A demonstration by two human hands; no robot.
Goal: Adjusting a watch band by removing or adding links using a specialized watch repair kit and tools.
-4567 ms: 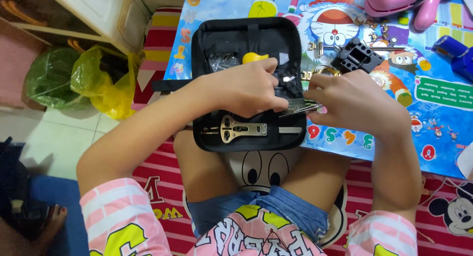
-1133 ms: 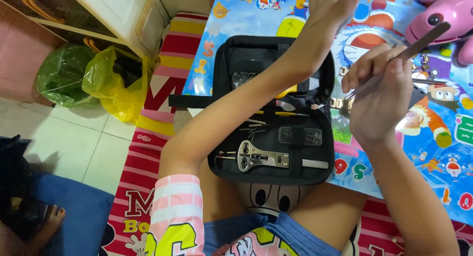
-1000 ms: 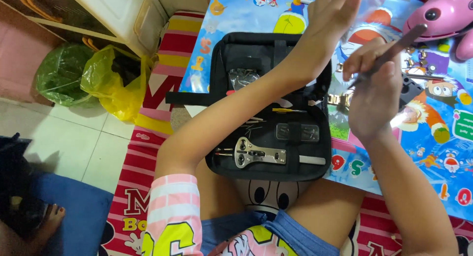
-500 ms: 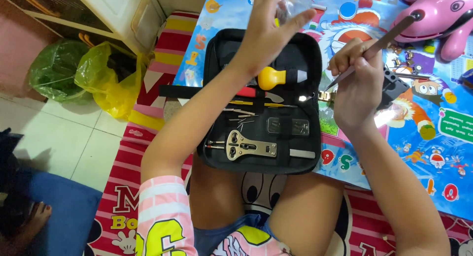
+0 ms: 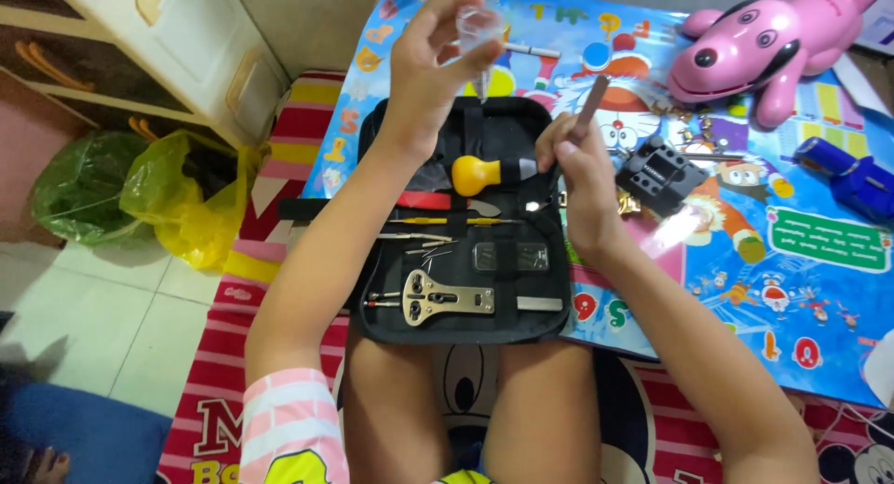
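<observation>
Glossy printed plastic covers the low desk (image 5: 801, 289), a bright cartoon sheet in blues and reds. On its near edge lies an open black fabric tool case (image 5: 466, 223), soft-walled and roughly rectangular, its elastic loops holding a flat metal case-opener wrench (image 5: 447, 301), thin pin tools, and a screwdriver with a bulbous yellow handle (image 5: 477, 173). Beyond sits a smooth pink toy dog (image 5: 759, 51), and nearer the case a black blocky watch holder (image 5: 659, 174). The left hand (image 5: 430, 60) is raised over the case's far end, its grip pinched on a small clear plastic bag (image 5: 477, 23) (crinkled, hanging downward). The right hand (image 5: 577, 181) closes its grip around a slim brown-handled tool (image 5: 590, 98), long axis running up and slightly right, away from the person, over the case's right edge.
</observation>
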